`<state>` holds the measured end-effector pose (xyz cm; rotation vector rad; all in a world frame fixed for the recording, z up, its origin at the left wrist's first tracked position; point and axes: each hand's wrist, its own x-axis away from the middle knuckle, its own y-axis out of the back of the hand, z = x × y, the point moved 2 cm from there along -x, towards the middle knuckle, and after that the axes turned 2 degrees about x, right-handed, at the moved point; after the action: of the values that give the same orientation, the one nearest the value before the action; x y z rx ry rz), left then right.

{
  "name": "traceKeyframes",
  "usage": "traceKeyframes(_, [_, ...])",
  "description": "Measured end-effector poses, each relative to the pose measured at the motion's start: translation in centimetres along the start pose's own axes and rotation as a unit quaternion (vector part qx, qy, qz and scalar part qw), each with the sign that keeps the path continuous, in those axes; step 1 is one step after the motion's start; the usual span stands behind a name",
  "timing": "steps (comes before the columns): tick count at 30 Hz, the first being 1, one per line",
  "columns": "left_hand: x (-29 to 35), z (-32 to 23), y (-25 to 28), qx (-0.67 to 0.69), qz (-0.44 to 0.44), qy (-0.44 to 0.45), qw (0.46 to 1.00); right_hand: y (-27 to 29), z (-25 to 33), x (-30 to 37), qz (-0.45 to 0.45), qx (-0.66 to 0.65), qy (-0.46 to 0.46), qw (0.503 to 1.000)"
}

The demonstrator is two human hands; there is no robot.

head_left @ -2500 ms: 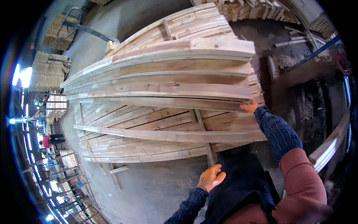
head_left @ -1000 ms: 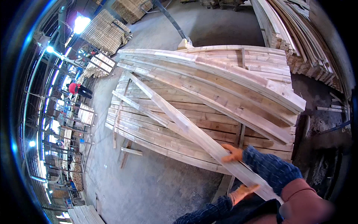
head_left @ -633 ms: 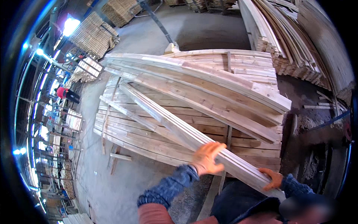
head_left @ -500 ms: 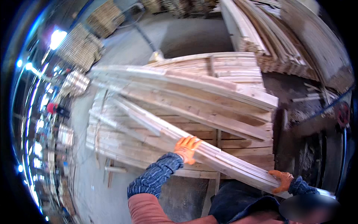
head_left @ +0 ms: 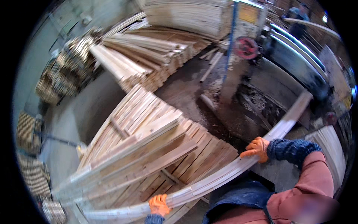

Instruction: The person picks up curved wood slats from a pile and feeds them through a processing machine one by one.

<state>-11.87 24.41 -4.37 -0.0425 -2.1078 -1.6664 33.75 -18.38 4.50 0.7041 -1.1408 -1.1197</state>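
Observation:
Long pale wooden boards (head_left: 220, 178), held together lengthwise, cross in front of my body and look curved through the lens. My left hand (head_left: 159, 204), in an orange glove, is closed around them near the lower edge of the view. Farther along to the right, my right hand (head_left: 257, 149) grips the same boards, also gloved in orange. Their right end reaches past my right hand beside the machine. Beneath and beyond them lies a stack of planks (head_left: 201, 143), with a few loose planks (head_left: 149, 140) lying slantwise on top.
Beyond the stack stands another pile of boards (head_left: 149, 63). A machine with a red handwheel (head_left: 246, 47) and a dark metal bed (head_left: 276, 80) is ahead to the right. Wood scraps (head_left: 212, 66) lie on the floor. Another person (head_left: 298, 18) stands at the far right.
My view has turned right, bringing the machine into sight. The boards have swung round with both hands still on them, and my right arm now reaches farther out along them.

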Motion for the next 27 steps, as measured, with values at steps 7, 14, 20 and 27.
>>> traceKeyframes(7, [5.0, -4.8, 2.2, -0.043, -0.086, 0.036, 0.995, 0.6, -4.6, 2.5, -0.102, 0.002, 0.057, 0.993])
traceKeyframes(14, [1.8, -17.9, 10.0, -0.103, -0.109, 0.069, 0.986, 3.7, -10.4, 9.4, -0.239, 0.104, -0.065, 0.963])
traceKeyframes(20, [-3.9, -28.2, 6.8, -0.049, -0.149, 0.078, 0.985, 2.3, -10.6, 9.7, -0.31, 0.057, 0.0, 0.949])
traceKeyframes(27, [-9.8, -38.2, 5.2, 0.07, -0.144, 0.018, 0.987, -2.3, -8.0, 8.5, -0.317, 0.105, 0.086, 0.939])
